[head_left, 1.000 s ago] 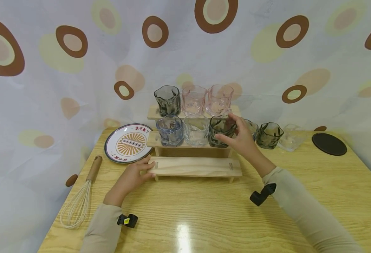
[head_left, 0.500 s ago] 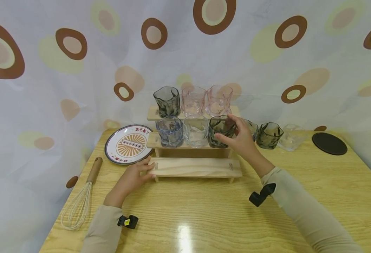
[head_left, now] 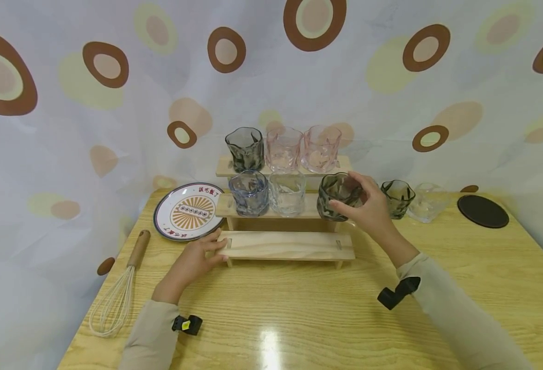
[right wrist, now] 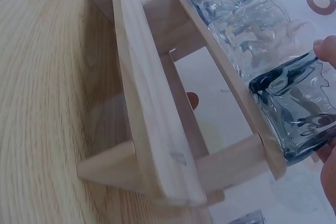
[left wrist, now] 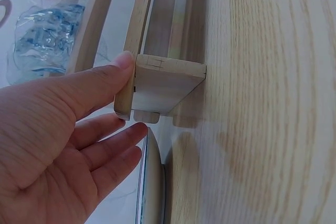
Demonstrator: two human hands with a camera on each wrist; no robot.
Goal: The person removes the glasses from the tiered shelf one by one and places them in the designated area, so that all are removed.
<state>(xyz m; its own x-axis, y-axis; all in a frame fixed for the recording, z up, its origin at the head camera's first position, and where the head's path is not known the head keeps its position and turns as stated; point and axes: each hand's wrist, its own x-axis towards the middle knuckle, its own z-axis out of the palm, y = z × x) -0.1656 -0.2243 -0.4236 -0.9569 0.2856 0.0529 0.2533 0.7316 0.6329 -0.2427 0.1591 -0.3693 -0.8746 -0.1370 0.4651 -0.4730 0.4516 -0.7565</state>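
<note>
The dark glass point(head_left: 339, 198) is at the right end of the middle tier of the wooden rack point(head_left: 285, 245), mouth up; whether its base bears fully on the board I cannot tell. The right hand point(head_left: 374, 213) grips it between thumb and fingers, while the left hand point(head_left: 198, 259) pinches the left end of the rack's lowest tier. The rack's middle tier also holds 2 upright glasses side by side: a blue glass point(head_left: 249, 193) at the left and a clear glass point(head_left: 287, 194) next to it, with a gap before the gripped 1. The rack's top tier holds 3: a smoky glass point(head_left: 245, 150) at the left, then 2 pink glasses point(head_left: 284, 150), through whose walls the spotted backdrop point(head_left: 308, 87) shows. Right of the rack, on the table point(head_left: 318, 313), are another dark tumbler point(head_left: 397, 199), a colourless tumbler point(head_left: 426, 203) and, farthest out, a black disc point(head_left: 483, 210). Left of the rack is a plate point(head_left: 189, 211) with a printed sunburst, and beyond it a whisk point(head_left: 131, 263).
</note>
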